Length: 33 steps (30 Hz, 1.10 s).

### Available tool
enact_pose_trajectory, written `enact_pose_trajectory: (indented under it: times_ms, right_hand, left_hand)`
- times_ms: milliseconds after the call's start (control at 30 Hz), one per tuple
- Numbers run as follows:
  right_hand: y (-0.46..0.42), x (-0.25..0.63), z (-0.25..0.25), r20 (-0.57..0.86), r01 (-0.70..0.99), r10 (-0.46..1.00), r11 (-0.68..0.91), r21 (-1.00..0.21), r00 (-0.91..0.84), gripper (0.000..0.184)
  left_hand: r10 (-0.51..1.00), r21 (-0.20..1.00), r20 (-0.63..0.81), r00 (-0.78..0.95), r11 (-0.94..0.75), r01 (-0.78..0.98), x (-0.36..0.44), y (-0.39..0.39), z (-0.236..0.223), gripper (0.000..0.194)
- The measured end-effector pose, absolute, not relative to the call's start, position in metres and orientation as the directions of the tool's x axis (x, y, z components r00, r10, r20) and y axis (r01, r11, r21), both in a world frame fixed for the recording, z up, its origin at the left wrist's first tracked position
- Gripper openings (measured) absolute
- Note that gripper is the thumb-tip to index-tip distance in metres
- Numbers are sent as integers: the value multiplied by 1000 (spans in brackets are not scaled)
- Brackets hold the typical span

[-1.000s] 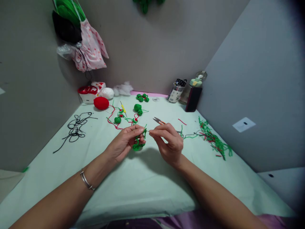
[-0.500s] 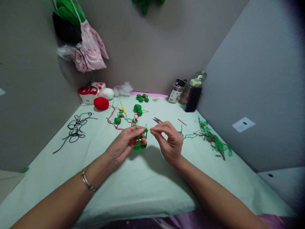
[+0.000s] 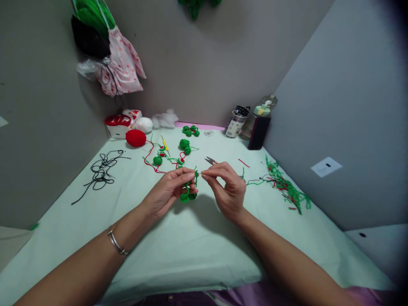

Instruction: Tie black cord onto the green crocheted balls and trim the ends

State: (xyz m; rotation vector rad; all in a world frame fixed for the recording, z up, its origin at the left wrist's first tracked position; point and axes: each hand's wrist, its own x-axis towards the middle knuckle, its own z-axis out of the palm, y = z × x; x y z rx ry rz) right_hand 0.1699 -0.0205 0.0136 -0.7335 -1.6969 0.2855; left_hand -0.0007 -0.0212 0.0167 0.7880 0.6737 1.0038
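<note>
My left hand pinches a small green crocheted piece between thumb and fingers, with round green parts hanging below. A thin needle runs from the fingertips of my right hand to the green yarn at my left thumb; most of it is hidden. Just behind my right fingers lie small scissors, blades showing. Beyond my left hand are a green ball, another green crocheted piece, red yarn and a yellow-handled crochet hook.
Green and red yarn scraps are heaped at right, tangled black cord at left. Along the back stand a red yarn ball, white stuffing, a pen cup, a bottle and a phone. Bags hang on the wall.
Hardly anything differs. Both hands keep their places and grips; the whole view has shifted very slightly.
</note>
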Motion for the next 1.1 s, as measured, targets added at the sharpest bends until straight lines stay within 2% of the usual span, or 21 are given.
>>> enact_pose_trajectory:
  times_ms: [800,967,1100]
  right_hand:
    - [-21,169,15,782,349,610,765,-541,-126,14]
    - [-21,170,14,801,388,580,779,-493,-148,15]
    - [-23,170,13,835,453,521,797,-401,-177,17]
  left_hand:
    - [924,867,-114,366,273,-418,-3,-22,14,19]
    - [925,854,-135,355,290,-432,-2,-22,14,20]
    - [925,838,-143,353,303,-453,-2,-21,12,21]
